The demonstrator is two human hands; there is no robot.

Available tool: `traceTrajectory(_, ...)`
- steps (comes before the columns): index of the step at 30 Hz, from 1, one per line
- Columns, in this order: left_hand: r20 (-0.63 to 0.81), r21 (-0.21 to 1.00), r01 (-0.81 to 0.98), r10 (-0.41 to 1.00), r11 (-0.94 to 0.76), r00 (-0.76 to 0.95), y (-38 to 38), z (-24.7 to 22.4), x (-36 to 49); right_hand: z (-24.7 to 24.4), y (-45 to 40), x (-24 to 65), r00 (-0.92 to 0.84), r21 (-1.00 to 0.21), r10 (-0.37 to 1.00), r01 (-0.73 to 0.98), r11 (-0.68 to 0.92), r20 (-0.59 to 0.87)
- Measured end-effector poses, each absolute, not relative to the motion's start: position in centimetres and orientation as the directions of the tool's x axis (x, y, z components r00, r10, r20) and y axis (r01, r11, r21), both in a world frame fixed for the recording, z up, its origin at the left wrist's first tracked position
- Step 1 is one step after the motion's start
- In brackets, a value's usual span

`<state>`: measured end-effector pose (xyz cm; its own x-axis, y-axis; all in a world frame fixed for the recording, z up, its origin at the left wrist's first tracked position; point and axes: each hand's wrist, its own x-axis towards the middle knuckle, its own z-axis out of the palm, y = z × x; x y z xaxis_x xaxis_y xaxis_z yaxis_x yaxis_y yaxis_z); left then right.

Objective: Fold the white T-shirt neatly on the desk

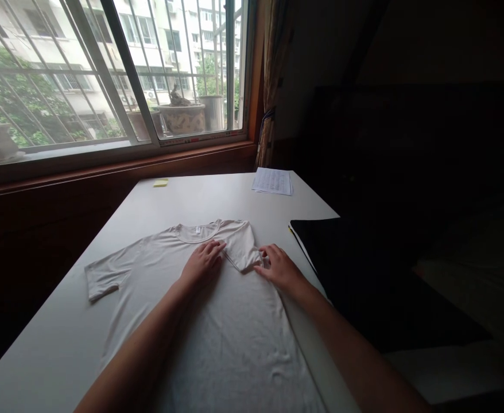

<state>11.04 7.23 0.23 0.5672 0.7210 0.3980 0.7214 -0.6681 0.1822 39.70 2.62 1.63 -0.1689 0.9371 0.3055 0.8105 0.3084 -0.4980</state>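
Observation:
A white short-sleeved T-shirt (230, 321) lies spread on a white table, its neckline away from me. The sleeve on the left reaches outward; the sleeve on the right (238, 244) is folded inward over the chest. At the inner end of that folded sleeve, my left hand (202, 261) has its fingers closed on the cloth. My right hand (280, 268) holds the shirt's right edge by the fold, thumb and fingers on either side of the fabric. The fingertips of both hands are partly hidden in the cloth.
On the white table (192, 198), a yellow sticky note pad (161, 183) and printed papers (272, 181) lie at the far end. Dark folded cloth (364, 275) overlaps the right edge. A barred window (105, 74) and curtain (269, 86) are beyond.

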Motion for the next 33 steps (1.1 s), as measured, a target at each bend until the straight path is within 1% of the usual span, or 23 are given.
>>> traceTrajectory(8, 0.353, 0.115, 0.732, 0.716, -0.672, 0.602, 7.4, 0.1, 11.1, 0.8, 2.4, 39.9, -0.069, -0.417, 0.937, 0.882, 0.218, 0.343)
traceTrajectory(12, 0.355, 0.112, 0.744, 0.726, -0.659, 0.589, 7.3, 0.1, 11.1, 0.6, 2.2, 40.6, -0.035, -0.387, 0.936, 0.905, 0.178, 0.35)
traceTrajectory(18, 0.34, 0.092, 0.744, 0.724, -0.661, 0.601, 7.3, 0.1, 11.1, 0.9, 2.0, 40.5, -0.137, -0.328, 0.921, 0.907, 0.265, 0.365)
traceTrajectory(22, 0.346, 0.094, 0.744, 0.722, -0.662, 0.599, 7.2, 0.2, 11.1, 1.4, 1.9, 40.8, -0.151, -0.287, 0.924, 0.922, 0.261, 0.352)
traceTrajectory(25, 0.361, 0.104, 0.747, 0.725, -0.656, 0.586, 7.5, 0.4, 11.2, 1.5, 1.9, 40.9, -0.154, -0.272, 0.915, 0.925, 0.267, 0.373)
traceTrajectory(29, 0.361, 0.095, 0.747, 0.722, -0.658, 0.591, 8.7, 1.2, 12.2, 1.6, 1.9, 40.8, -0.23, -0.26, 0.881, 0.897, 0.357, 0.413)
traceTrajectory(33, 0.33, 0.076, 0.716, 0.695, -0.694, 0.639, 10.7, 1.7, 14.8, 1.9, 1.8, 40.7, -0.304, -0.256, 0.866, 0.869, 0.422, 0.397)
